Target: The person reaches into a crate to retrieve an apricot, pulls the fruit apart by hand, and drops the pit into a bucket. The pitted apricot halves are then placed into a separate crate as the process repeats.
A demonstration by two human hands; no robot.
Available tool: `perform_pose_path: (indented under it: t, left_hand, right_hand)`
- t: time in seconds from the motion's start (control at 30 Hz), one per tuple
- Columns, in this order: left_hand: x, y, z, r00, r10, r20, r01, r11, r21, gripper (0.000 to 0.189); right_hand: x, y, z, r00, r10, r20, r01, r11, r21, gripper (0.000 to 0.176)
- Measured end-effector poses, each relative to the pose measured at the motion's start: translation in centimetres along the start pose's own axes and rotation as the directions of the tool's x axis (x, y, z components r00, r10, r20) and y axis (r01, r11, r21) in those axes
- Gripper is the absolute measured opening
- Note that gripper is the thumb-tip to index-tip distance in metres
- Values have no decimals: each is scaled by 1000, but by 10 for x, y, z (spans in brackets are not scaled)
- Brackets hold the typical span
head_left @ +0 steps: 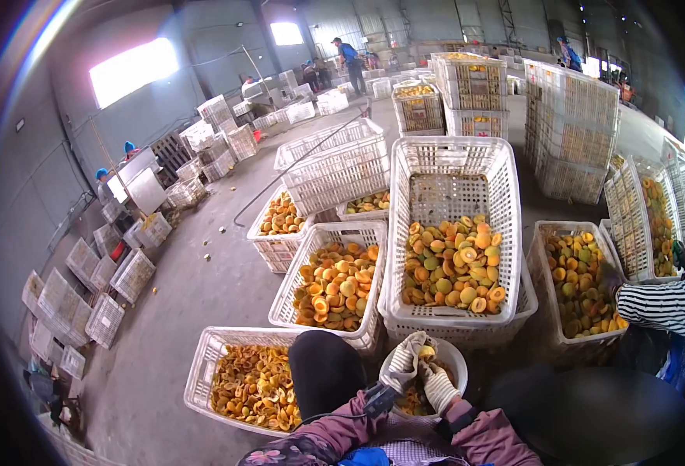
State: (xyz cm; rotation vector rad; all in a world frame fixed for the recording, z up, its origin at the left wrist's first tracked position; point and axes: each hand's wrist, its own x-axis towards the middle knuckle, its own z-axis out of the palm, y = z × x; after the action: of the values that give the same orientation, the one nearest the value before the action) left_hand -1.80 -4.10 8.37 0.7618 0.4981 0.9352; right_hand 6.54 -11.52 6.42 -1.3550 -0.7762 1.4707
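Both of my hands wear pale knitted gloves and meet over a white bucket (460,363) in front of my lap. The fingers of my left hand (403,361) curl at a small yellowish fruit (426,352). Right beside it, my right hand (439,388) is bent inward over the bucket; what its fingers hold, if anything, is hidden. Fruit pieces lie inside the bucket. Beyond it stands a large white crate (505,233) partly filled with orange and green fruit halves (455,264). Another fruit crate (288,299) stands to its left.
A low crate (202,373) of flattened fruit pieces sits by my left knee. On the right, a person's striped sleeve (663,307) reaches toward a fruit crate (548,287). Stacked crates (571,124) rise behind. A long thin rod (303,159) crosses the left crates.
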Motion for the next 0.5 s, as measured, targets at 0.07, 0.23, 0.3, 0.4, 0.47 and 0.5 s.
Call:
perform_pose_path:
  t: [0.07, 0.23, 0.3, 0.4, 0.47, 0.5]
  left_hand:
    - [9, -24, -19, 987, 160, -15, -151, 957, 250, 27]
    - [8, -7, -13, 997, 70, 22, -72, 983, 167, 25]
    - [2, 17, -1, 977, -164, 135, 143, 978, 154, 26]
    - [7, 28, -8, 898, -326, 295, 137, 845, 517, 30]
    - [5, 37, -4, 850, -219, 478, -29, 888, 458, 27]
    - [3, 42, 3, 908, -174, 380, 56, 952, 301, 29]
  right_hand:
    - [26, 34, -4, 964, -241, -115, 225, 964, -140, 21]
    - [1, 6, -6, 994, -82, 67, 71, 985, 157, 31]
    - [-2, 14, -2, 977, -176, 124, 169, 984, 62, 29]
    - [-6, 23, 2, 969, -158, 189, 162, 987, -10, 31]
    - [-20, 2, 7, 983, 6, 183, 0, 1000, -31, 32]
    - [-29, -16, 10, 967, 142, 212, -173, 976, 136, 29]
